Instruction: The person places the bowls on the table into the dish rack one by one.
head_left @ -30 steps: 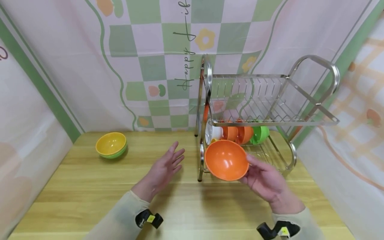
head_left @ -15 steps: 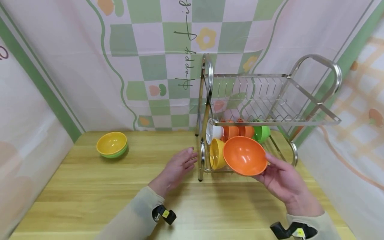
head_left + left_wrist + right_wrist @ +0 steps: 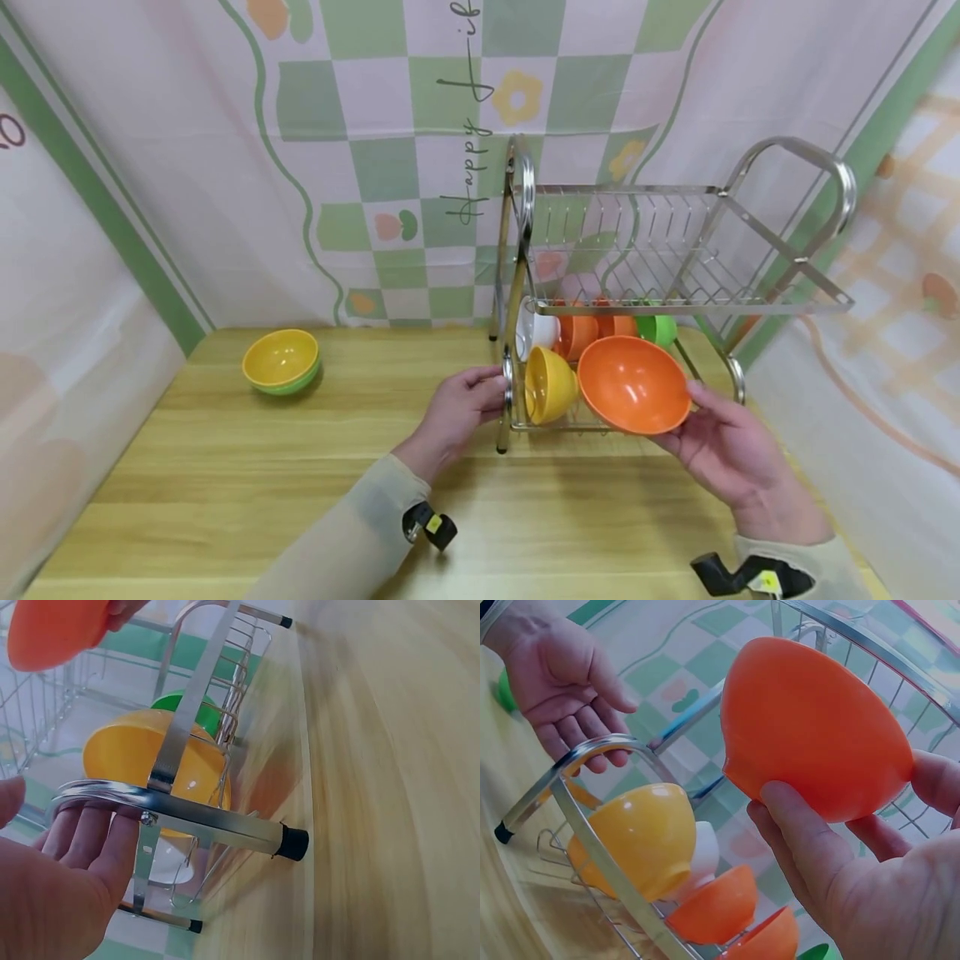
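in the head view, the right hand [image 3: 723,462] held the orange bowl [image 3: 633,385] at four o'clock, between thumb and fingers. the left hand [image 3: 453,412] touched the rack [image 3: 690,309] at its eight o'clock; how firmly it gripped, one could not tell. it seemed wise to keep the frame steady and the rim clear of the yellow bowl [image 3: 553,385] at nine o'clock.
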The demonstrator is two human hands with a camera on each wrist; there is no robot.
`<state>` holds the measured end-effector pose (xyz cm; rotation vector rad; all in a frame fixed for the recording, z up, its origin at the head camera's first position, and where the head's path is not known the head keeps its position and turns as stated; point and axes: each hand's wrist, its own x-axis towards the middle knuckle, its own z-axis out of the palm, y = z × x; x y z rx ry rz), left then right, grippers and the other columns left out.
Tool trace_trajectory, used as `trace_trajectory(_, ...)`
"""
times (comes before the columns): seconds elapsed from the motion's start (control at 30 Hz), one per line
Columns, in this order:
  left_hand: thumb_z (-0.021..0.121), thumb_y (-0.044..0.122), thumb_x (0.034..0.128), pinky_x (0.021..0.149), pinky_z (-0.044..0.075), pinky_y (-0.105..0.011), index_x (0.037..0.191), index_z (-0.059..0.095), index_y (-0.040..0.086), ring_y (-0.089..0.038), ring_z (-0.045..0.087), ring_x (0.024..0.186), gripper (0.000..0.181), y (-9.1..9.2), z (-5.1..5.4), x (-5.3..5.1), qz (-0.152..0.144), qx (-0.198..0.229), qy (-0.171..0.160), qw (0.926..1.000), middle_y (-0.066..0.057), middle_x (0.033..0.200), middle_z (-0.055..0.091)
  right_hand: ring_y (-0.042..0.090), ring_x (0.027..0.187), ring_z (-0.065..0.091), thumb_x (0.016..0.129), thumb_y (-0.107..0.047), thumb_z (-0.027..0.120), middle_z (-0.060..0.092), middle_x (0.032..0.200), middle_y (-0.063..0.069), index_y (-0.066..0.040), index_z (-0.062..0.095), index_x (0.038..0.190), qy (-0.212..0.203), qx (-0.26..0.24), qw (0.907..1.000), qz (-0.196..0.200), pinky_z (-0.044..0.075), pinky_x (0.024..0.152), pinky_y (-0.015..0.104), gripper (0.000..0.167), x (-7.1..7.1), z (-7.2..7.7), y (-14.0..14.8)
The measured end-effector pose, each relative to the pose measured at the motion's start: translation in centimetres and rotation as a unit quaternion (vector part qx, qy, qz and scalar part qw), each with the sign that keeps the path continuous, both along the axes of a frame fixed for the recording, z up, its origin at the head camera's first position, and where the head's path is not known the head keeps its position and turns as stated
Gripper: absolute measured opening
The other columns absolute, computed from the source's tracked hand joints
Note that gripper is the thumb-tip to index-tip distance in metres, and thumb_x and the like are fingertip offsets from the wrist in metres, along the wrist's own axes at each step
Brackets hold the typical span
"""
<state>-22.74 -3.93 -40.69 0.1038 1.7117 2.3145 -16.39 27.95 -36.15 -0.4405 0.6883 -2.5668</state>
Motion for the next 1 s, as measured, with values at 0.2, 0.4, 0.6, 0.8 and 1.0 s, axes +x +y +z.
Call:
trace_trajectory(0.2,0.071,0.001,0.0909,0.083,0.059,-0.040,0.124,0.063,0.000,-0.032,0.069,0.093,0.034,0.4,0.2,-0.2,0.024,-0.037,0.000,0.9990,-0.019,0.106,0.069,0.037,0.125,0.053,0.110,-0.012,0.016,0.051,0.139,0.020,0.002,0.048,0.142,0.001,-0.001,1.0000,0.003,0.035,0.109,0.052,0.047,0.0,0.2,0.4)
trace_trajectory(0.4,0.072,0.000,0.0894,0.078,0.060,-0.037,0.114,0.069,0.000,-0.024,0.069,0.083,0.025,0.6,0.7,-0.2,0.038,-0.078,-0.011,0.9962,-0.012,0.096,0.069,0.038,0.124,0.053,0.110,-0.012,0.017,0.051,0.138,0.020,0.001,0.047,0.143,0.002,0.004,1.0000,-0.002,0.034,0.109,0.052,0.046,-0.2,0.3,0.9)
trace_trajectory(0.6,0.073,0.000,0.0886,0.076,0.061,-0.038,0.109,0.069,0.002,-0.025,0.068,0.082,0.021,0.5,1.2,-0.3,0.028,-0.083,-0.039,0.9953,-0.014,0.097,0.067,0.037,0.122,0.053,0.110,-0.010,0.018,0.049,0.138,0.018,-0.004,0.046,0.144,0.009,0.032,0.9991,-0.026,0.037,0.108,0.051,0.044,-0.3,0.6,1.6)
trace_trajectory(0.8,0.073,0.000,0.0882,0.075,0.061,-0.040,0.110,0.068,0.003,-0.025,0.068,0.079,0.023,0.5,1.4,-0.5,0.022,-0.083,-0.051,0.9950,-0.014,0.096,0.066,0.038,0.120,0.054,0.110,-0.010,0.019,0.050,0.136,0.019,-0.003,0.047,0.144,0.009,0.037,0.9990,-0.023,0.038,0.107,0.052,0.045,-0.5,0.7,2.4)
trace_trajectory(1.0,0.074,-0.001,0.0879,0.074,0.061,-0.041,0.110,0.067,0.001,-0.023,0.067,0.078,0.023,0.5,1.2,-0.5,0.024,-0.083,-0.048,0.9951,-0.012,0.094,0.066,0.038,0.119,0.056,0.110,-0.010,0.019,0.052,0.136,0.020,-0.004,0.048,0.144,0.008,0.060,0.9978,-0.029,0.042,0.105,0.050,0.045,-0.8,0.8,3.2)
